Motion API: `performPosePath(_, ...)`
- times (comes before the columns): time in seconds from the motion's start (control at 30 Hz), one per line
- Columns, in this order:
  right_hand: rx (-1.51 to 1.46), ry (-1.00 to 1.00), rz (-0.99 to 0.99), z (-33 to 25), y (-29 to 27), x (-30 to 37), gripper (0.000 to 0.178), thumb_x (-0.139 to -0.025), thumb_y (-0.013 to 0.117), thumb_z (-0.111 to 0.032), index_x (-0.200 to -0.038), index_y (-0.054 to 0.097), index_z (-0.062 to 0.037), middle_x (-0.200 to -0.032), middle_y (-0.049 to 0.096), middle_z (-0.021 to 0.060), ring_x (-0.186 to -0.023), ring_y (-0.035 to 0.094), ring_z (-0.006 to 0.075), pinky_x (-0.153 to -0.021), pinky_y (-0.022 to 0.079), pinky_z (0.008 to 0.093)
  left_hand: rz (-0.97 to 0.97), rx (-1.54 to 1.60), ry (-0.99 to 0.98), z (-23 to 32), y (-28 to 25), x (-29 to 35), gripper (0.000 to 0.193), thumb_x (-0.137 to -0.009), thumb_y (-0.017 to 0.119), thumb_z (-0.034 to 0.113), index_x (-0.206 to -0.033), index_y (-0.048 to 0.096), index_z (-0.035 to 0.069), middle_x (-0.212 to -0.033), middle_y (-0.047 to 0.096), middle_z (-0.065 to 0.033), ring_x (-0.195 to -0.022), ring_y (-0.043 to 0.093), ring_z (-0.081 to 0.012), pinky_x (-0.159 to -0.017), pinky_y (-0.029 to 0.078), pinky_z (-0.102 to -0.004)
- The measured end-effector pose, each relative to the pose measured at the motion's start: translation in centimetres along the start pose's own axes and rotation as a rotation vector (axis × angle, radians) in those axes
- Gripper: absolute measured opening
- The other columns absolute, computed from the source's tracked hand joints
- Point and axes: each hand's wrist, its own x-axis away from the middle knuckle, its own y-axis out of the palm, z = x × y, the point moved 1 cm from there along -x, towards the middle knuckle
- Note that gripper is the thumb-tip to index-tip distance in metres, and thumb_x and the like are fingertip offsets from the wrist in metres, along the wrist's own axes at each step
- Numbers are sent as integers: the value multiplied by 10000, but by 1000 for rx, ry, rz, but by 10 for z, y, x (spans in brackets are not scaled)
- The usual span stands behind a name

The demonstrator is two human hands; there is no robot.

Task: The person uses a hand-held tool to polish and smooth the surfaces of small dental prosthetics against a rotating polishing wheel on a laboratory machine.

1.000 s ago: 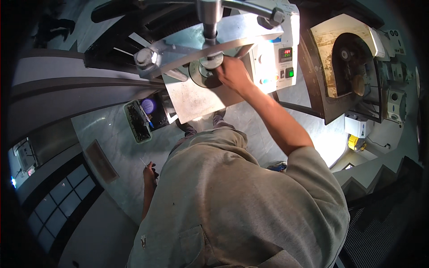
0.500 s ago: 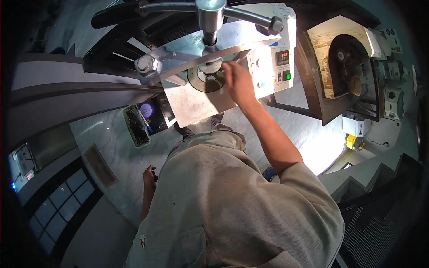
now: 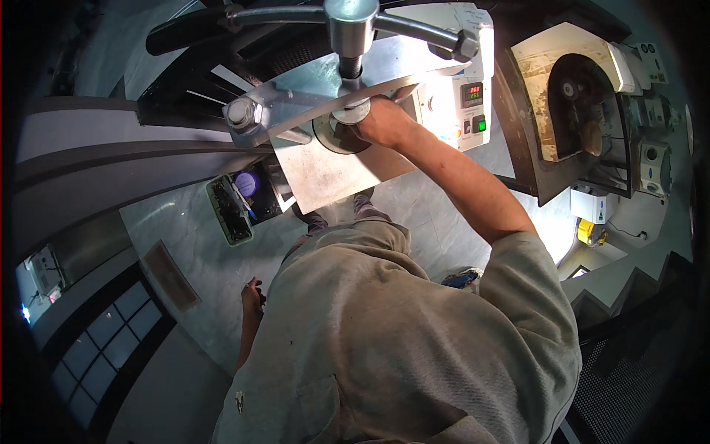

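Right hand [image 3: 388, 122] at a screw press, seen from above. A thick metal crossbar [image 3: 314, 92] spans the pale top plate [image 3: 310, 174], its near-left end fastened by a large hex nut [image 3: 242, 112]. The bar carries the threaded screw [image 3: 351, 68] upright over a dark-rimmed round opening [image 3: 325, 135] in the plate, so that the round foot [image 3: 352, 112] at the screw's lower end stands above that opening. The long cross-handle [image 3: 421, 31] sits above the bar, presumably to give leverage and room to turn.

The right hand enters low and from the side, just beneath the bar, probably because the bar blocks a reach from above; its fingers curl inward beside the foot, over the opening's edge. The left hand [image 3: 253, 294] hangs well apart at the person's side, fingers loosely bent. The right fingertips are hidden behind the foot and the left hand is small and dim, so how far either set is open, and whether it grips anything, cannot be told. The display [image 3: 471, 93] and green switch [image 3: 479, 123] face outward at the right, apparently for easy reading and reach.
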Motion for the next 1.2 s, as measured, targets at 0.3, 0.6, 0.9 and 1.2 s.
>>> performPosePath(0.3, -790, 597, 622, -33, -37, 57, 288, -965, 538, -269, -906, 654, -12, -751, 659, 104, -627, 586, 196, -566, 443, 299, -62, -22, 168, -7, -8, -13, 305, -942, 563, 335, -958, 603, 33, -588, 371, 15, -408, 363, -115, -398, 302, -288)
performPosePath(0.6, -702, 714, 673, -52, -37, 72, 316, -1005, 507, -278, -998, 653, 3, -742, 638, 88, -658, 576, 129, -611, 467, 281, -116, -64, 110, 5, -3, -15, 326, -951, 539, 344, -968, 606, 26, -572, 338, 28, -411, 344, -112, -401, 309, -293)
performPosePath(0.9, -73, 218, 68, -9, 15, 17, 150, -875, 551, -127, -960, 625, -28, -880, 659, 195, -826, 628, 401, -711, 498, 458, -87, -58, 189, 45, -6, -1, 303, -934, 563, 326, -922, 602, 26, -569, 328, 34, -416, 338, -104, -403, 327, -284)
performPosePath(1.2, -968, 690, 894, -61, -44, 93, 318, -1001, 519, -276, -1019, 652, 11, -676, 591, 13, -624, 523, 51, -562, 430, 254, -51, -206, 163, -1, -18, -18, 342, -968, 506, 349, -962, 633, 32, -582, 393, 12, -451, 397, -116, -430, 336, -298)
